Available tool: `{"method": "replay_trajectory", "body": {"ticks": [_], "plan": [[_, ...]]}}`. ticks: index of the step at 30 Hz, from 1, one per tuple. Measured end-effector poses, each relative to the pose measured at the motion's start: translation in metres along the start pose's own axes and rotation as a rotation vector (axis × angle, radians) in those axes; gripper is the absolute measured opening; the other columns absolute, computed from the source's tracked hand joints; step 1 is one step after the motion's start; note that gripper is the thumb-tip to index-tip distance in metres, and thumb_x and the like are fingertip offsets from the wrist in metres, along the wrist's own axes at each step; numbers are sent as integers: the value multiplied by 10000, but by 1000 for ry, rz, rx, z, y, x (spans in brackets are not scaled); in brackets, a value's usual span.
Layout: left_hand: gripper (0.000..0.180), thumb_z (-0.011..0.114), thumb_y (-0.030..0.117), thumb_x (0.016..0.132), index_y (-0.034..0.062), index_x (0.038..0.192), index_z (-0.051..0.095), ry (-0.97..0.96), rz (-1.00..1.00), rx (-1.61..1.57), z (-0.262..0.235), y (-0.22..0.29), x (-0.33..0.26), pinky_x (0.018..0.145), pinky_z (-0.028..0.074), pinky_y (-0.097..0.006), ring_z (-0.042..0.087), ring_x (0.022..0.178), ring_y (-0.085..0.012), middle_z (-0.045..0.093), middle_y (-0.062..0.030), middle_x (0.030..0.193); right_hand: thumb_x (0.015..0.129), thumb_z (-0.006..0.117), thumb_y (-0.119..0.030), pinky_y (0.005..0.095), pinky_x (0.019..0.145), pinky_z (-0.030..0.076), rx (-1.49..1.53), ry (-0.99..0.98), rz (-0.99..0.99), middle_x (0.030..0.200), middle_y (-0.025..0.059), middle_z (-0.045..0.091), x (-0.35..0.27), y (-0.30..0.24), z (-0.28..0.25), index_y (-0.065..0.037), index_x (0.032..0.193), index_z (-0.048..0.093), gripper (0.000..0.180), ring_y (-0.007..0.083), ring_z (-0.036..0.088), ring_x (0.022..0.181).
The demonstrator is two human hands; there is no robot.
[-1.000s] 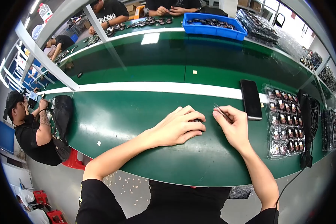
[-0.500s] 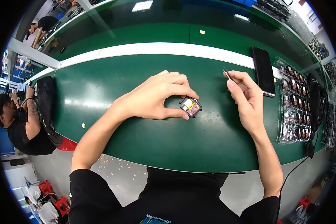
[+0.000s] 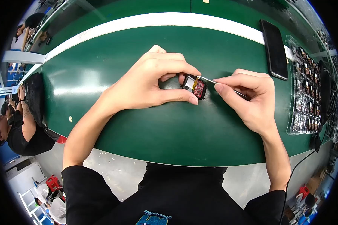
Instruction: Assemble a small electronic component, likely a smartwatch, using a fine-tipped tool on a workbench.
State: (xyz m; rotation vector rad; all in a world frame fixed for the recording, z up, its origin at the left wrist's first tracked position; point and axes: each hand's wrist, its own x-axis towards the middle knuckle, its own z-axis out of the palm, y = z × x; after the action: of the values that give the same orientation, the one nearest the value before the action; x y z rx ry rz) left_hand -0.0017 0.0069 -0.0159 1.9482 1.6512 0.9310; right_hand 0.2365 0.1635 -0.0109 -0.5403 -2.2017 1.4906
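Note:
Between the thumb and fingers of my left hand (image 3: 156,78) is an opened watch case (image 3: 200,89), its inside facing up. A silvery part, a yellow strip and a reddish circuit board show in it. My right hand (image 3: 249,95) pinches a pair of metal tweezers (image 3: 209,80). Their tips reach the upper edge of the case, close to a tiny pale piece and my left fingertip. Whether the tips grip that piece is too small to tell.
At the right lie a black smartphone (image 3: 274,50) and a clear plastic tray (image 3: 294,116) with several rows of small electronic parts. Black cable (image 3: 323,97) lies past the tray. A white rail (image 3: 169,19) crosses the green table (image 3: 169,142). Another person (image 3: 28,129) sits at the left.
The tweezers have come left and down onto the watch case, their tips now at its upper edge. My left hand has tilted the case. The whole view has shifted slightly.

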Motion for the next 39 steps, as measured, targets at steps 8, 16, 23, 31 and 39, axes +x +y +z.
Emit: {"method": "replay_trajectory", "body": {"ticks": [8, 16, 23, 31, 39], "plan": [[500, 1033, 332, 776, 123, 1201, 874, 3, -32, 9, 2, -3, 1, 838, 369, -331, 468, 694, -147, 675, 38, 832, 853, 819, 22, 308, 487, 370, -239, -12, -148, 668, 69, 684, -1, 2, 6, 28, 938, 853, 92, 120, 551, 512], [572, 1035, 264, 730, 99, 1253, 872, 3, -13, 17, 1, -5, 0, 812, 338, -333, 463, 692, -148, 665, 16, 825, 854, 818, 20, 300, 482, 364, -252, 4, -173, 668, 69, 682, 0, 5, 9, 24, 937, 851, 90, 111, 543, 502], [572, 1036, 231, 731, 90, 1257, 859, 14, -7, 30, 1, -1, 4, 782, 348, -326, 472, 694, -144, 643, 2, 780, 910, 843, 31, 262, 522, 295, -269, 8, -214, 657, 6, 613, -2, 4, 5, 19, 1036, 877, 131, 39, 472, 560], [444, 1031, 181, 755, 53, 1135, 840, 70, -86, -38, 2, -1, 3, 772, 395, -298, 477, 629, -113, 657, 0, 770, 847, 881, 31, 281, 502, 338, -314, 80, -299, 648, 24, 601, -4, 10, 9, 10, 1033, 875, 187, 77, 484, 517], [424, 1028, 182, 765, 48, 1122, 842, 92, -49, -56, 4, -1, 5, 768, 405, -302, 474, 619, -117, 655, -1, 752, 822, 891, 7, 319, 491, 377, -359, 85, -335, 632, 51, 570, -2, 11, 13, -3, 1005, 866, 186, 138, 504, 493]]}}
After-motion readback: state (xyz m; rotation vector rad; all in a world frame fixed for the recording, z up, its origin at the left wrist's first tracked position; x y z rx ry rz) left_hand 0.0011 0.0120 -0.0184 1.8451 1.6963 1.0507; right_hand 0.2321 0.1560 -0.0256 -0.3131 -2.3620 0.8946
